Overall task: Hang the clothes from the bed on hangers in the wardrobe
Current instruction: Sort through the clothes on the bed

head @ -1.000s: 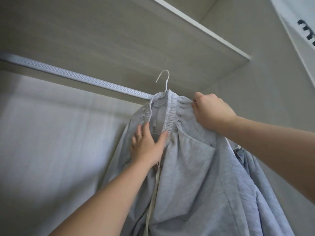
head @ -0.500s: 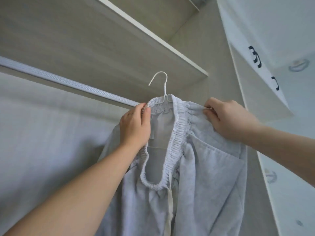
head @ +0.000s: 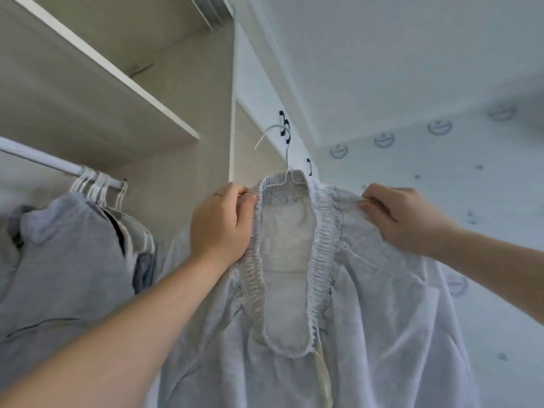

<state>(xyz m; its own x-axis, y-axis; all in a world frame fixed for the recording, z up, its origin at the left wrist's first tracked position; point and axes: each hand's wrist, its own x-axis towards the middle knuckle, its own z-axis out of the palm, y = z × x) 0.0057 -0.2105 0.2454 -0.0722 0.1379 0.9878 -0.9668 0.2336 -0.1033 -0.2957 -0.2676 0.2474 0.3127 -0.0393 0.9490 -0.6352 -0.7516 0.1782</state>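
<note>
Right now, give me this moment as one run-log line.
item: grey sweatpants on white hanger | left hand: grips waistband | right hand: pinches sweatpants' edge | hook: off rail | rail: other garments hung

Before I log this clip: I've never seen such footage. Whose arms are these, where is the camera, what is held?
No machine here: a person wears one wide-angle camera on the head, so you see their own arms reaching up. The left hand grips the elastic waistband of grey trousers draped on a white hanger; the right hand pinches the other side. The hanger is in the air, not hooked on the wardrobe rail, where other clothes hang at the left.
</note>
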